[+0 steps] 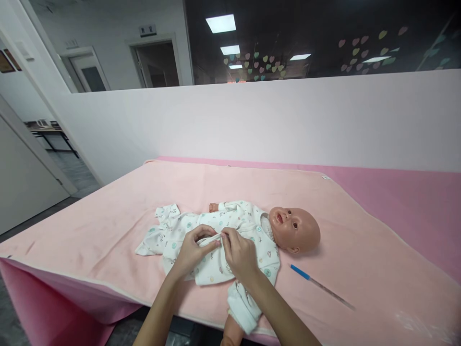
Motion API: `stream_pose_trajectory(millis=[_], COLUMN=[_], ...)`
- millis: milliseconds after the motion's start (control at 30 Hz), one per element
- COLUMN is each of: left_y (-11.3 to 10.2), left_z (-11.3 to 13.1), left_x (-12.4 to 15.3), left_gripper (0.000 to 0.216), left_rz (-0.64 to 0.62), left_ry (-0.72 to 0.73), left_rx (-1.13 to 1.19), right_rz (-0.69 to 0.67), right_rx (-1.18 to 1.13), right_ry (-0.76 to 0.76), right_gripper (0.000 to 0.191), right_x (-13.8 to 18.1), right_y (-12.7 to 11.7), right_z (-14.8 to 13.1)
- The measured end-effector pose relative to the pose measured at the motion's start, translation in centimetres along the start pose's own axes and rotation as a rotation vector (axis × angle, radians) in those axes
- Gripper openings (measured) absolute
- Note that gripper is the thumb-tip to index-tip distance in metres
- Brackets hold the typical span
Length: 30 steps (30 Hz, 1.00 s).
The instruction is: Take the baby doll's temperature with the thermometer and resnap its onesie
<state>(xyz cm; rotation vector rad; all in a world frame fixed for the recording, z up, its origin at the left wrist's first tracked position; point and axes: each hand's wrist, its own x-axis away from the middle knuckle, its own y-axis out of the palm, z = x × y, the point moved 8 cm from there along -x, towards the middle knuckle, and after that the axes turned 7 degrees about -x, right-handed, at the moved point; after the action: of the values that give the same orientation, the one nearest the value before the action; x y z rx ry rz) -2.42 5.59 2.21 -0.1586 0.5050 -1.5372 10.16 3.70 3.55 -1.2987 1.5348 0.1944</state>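
A baby doll [295,228] lies on its back on a pale pink blanket [108,216], head to the right. It wears a white printed romper [245,221]. My left hand [192,252] and my right hand [239,252] meet over the doll's belly. Both pinch a white tie strip of the romper [211,239] between their fingertips. One of the doll's sleeved arms hangs over the near table edge below my right forearm.
A thin thermometer with a blue cap [319,284] lies on the blanket right of the doll. A pink sheet [414,202] covers the table under the blanket. A white partition wall [288,120] stands behind. An open doorway and floor lie at the left.
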Motion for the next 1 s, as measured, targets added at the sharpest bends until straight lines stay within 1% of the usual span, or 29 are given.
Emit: stream_pose_trajectory(millis=[167, 400, 667, 800, 900, 1000], left_y=[0.0, -0.3, -0.2, -0.1, -0.2, -0.2], left_z=[0.0, -0.4, -0.3, -0.7, -1.1, -1.2], left_x=[0.0, 0.1, 0.1, 0.1, 0.2, 0.1], left_gripper=[0.022, 0.024, 0.025, 0.031, 0.033, 0.034], left_rz=[-0.002, 0.039, 0.012, 0.011, 0.029, 0.013], left_ry=[-0.024, -0.051, -0.036, -0.085, -0.112, -0.123], left_rx=[0.001, -0.003, -0.010, 0.037, 0.066, 0.069], right_rz=[0.023, -0.015, -0.025, -0.016, -0.016, -0.015], right_rx=[0.052, 0.067, 0.048, 0.074, 0.089, 0.105], right_ry=[-0.030, -0.027, -0.015, -0.025, -0.035, -0.046], right_gripper=[0.023, 0.024, 0.025, 0.025, 0.024, 0.023], right_x=[0.0, 0.1, 0.2, 0.3, 0.4, 0.3], right_y=[0.0, 0.4, 0.5, 0.6, 0.7, 0.7], right_z=[-0.2, 0.0, 0.1, 0.1, 0.1, 0.0])
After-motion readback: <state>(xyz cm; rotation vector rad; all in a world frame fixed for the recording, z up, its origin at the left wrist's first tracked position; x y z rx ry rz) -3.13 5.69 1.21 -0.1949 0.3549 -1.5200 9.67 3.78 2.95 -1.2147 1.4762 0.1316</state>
